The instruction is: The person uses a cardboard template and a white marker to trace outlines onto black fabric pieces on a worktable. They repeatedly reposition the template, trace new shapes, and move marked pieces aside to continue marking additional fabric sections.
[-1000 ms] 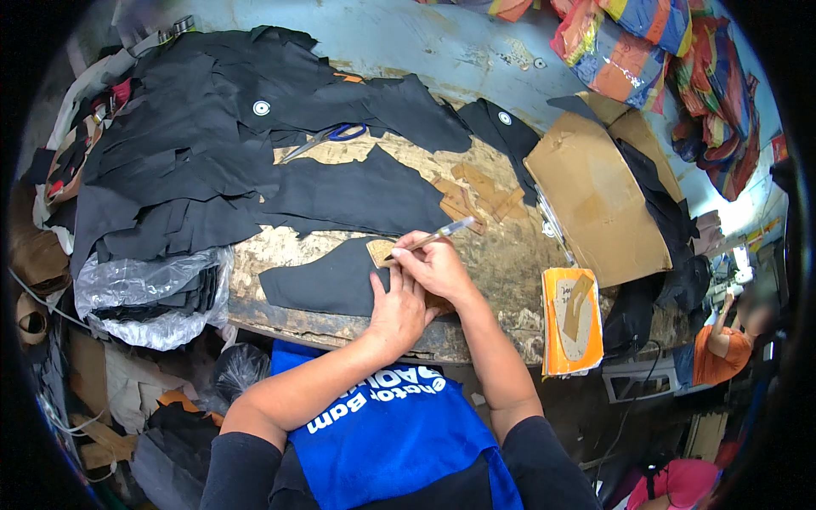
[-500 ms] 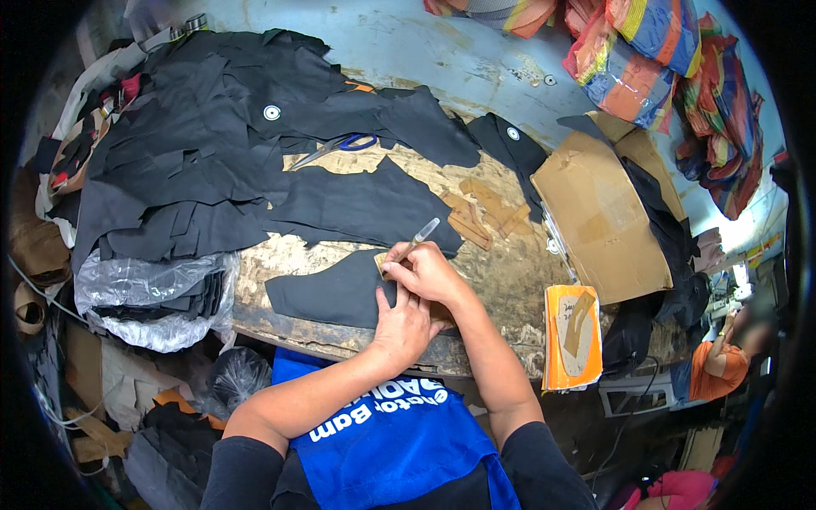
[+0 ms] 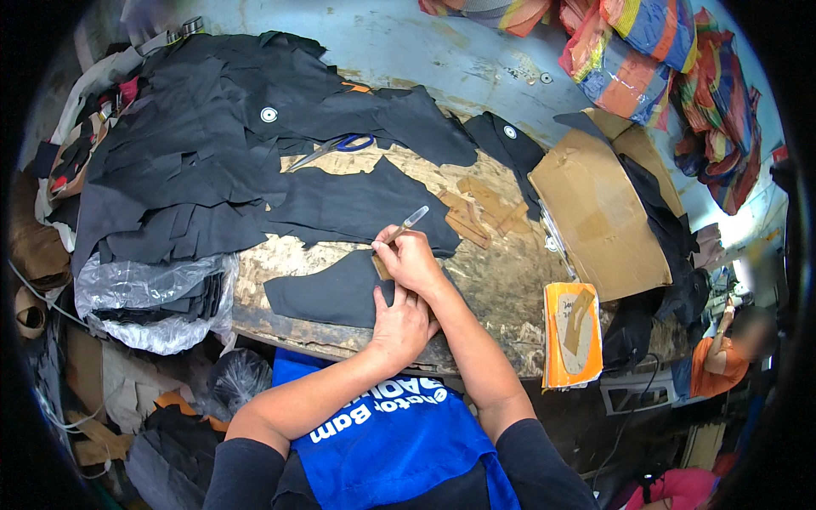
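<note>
A dark leather piece (image 3: 327, 289) lies flat near the front edge of the worn wooden table (image 3: 501, 319). My left hand (image 3: 401, 327) rests on its right part with fingers stretched out, pressing down. Just above and partly over it, my right hand (image 3: 412, 262) is closed round a slim pen (image 3: 414, 218) with a clear end pointing up and away. The pen's tip is hidden by the fingers. Under my right hand shows a small brown pattern piece (image 3: 380, 267) lying on the leather; the rest of it is covered.
Black leather sheets (image 3: 195, 153) are heaped at the far left. Blue-handled scissors (image 3: 344, 144) lie beyond my hands, with brown card patterns (image 3: 480, 208) to the right. Further right are an orange notebook (image 3: 552, 374) and a cardboard box (image 3: 603, 221). A plastic-wrapped stack (image 3: 153, 293) stands left.
My right hand has shifted slightly away and to the left with the pen, showing more of the brown pattern piece. My left hand stays almost in place.
</note>
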`<act>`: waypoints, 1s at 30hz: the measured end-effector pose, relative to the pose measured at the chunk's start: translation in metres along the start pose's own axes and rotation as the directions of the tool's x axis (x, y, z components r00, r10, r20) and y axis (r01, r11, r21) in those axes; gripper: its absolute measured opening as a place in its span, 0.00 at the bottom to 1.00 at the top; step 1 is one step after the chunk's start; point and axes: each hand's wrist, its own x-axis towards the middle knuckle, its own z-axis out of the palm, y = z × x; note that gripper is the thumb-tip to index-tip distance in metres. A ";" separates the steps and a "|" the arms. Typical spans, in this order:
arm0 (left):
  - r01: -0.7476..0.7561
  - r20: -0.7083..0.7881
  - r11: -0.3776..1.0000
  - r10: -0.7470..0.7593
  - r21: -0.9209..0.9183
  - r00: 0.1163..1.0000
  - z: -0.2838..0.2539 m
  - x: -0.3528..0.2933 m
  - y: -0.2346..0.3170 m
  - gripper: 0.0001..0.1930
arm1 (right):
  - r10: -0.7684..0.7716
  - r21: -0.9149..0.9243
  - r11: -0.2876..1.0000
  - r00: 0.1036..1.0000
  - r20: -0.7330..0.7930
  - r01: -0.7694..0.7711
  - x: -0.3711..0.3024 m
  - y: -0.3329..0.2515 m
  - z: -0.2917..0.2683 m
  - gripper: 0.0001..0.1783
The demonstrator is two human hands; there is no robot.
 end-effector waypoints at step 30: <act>0.024 -0.013 0.999 -0.025 -0.025 1.000 -0.003 -0.013 -0.017 0.39 | 0.396 0.569 0.820 0.785 -0.477 -0.068 -0.120 0.036 -0.050 0.08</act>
